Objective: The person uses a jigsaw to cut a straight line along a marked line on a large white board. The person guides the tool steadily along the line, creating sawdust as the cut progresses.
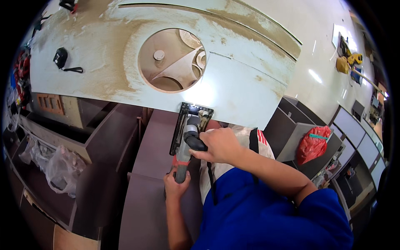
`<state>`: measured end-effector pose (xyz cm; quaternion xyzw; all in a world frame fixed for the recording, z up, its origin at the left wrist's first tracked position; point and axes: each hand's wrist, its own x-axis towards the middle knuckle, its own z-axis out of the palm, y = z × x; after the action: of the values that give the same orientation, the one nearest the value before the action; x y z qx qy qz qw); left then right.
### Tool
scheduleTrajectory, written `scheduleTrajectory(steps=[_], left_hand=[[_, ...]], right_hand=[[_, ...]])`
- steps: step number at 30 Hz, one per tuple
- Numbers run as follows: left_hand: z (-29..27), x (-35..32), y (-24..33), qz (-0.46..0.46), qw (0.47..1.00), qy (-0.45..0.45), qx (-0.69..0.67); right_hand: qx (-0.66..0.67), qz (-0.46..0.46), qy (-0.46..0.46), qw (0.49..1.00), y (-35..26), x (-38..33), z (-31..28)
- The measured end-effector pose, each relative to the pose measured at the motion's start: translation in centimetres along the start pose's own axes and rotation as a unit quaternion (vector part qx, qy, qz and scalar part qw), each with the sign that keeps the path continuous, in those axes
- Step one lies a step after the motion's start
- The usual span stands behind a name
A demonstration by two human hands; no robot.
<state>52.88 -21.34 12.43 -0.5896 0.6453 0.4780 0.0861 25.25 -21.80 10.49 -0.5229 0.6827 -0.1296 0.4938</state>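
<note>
A hand-held power saw (189, 141), grey with red trim and a black base plate, is at the near edge of a pale, dusty board (246, 91). The front of its base plate overlaps that edge in view; whether it touches cannot be told. My left hand (177, 184) is closed around the rear grip, low on the tool. From the right, my right hand (221, 145) wraps the black rounded part on the saw's side. The blade is hidden. Beyond the saw, a large round hole (141, 62) opens in the board, with curved offcuts visible below.
A black tape measure (61, 57) with a strap lies on the board's left. Long slots and brown sawdust mark the far side. Dark cabinet boxes (112, 129) stand below left. At right, a red plastic bag (313, 145) sits against grey cabinet parts (281, 135).
</note>
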Motion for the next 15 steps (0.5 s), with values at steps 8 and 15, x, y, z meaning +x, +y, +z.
scheduleTrajectory(steps=[8,15], left_hand=[[0.12,-0.12,-0.2,-0.006,1.0,0.001,0.013],[-0.07,-0.2,-0.08,0.021,0.999,0.003,0.048]], right_hand=[[-0.022,0.008,-0.02,1.0,0.22,-0.09,0.13],[0.001,0.025,-0.03,0.999,0.02,-0.14,0.03]])
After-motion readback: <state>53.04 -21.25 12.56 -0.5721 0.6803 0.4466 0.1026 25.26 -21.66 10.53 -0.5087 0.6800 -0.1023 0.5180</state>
